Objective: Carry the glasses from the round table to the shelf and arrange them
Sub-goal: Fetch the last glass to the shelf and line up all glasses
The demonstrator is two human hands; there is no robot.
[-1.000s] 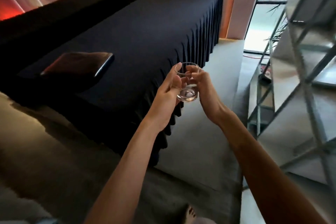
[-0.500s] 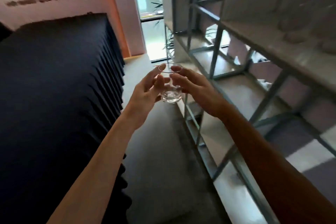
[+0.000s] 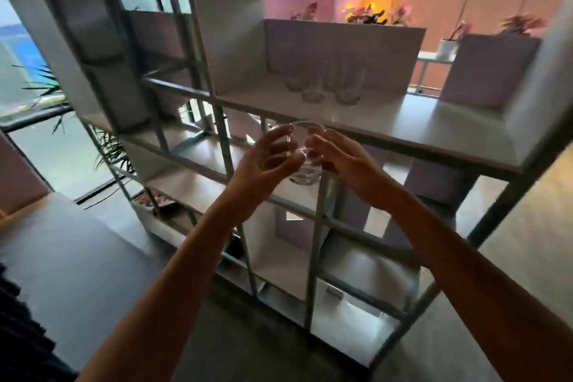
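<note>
My left hand was curled around one side of a clear glass, thumb and fingers pressed to its wall, while my right hand closed on the other side, so both held it upright between them. The glass hung in the air in front of the grey shelf, just below the front edge of the board where a blurred cluster of glasses already stood, apart from the one I carried. I could not tell how many stood there. Potted plants showed behind the shelf, and a spiky green plant to the left by the window.
</note>
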